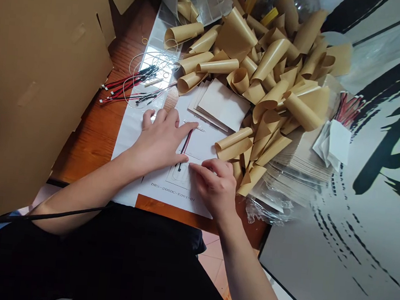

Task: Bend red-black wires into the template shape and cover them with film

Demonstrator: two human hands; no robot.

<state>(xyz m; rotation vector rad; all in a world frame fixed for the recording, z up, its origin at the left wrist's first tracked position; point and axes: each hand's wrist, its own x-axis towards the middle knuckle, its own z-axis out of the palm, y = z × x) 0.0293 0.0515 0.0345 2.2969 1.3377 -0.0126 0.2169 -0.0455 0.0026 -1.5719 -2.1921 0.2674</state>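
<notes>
My left hand (pixel 160 139) lies flat with fingers spread on a white printed sheet (pixel 168 189), index finger and thumb framing a short red and black wire (pixel 185 148). The wire lies on the sheet, over a drawn outline. My right hand (pixel 214 184) is curled just to the right, its fingertips pinched together and pressing down at the wire's lower end. What the fingertips hold, if anything, is too small to make out.
A heap of curled tan backing papers (pixel 270 72) fills the right of the wooden table (pixel 96 131). More red and black wires (pixel 131 88) lie at the upper left. Flat white squares (pixel 221 103) and a stack of sheets (pixel 300 163) sit nearby. A cardboard box (pixel 34 75) stands at the left.
</notes>
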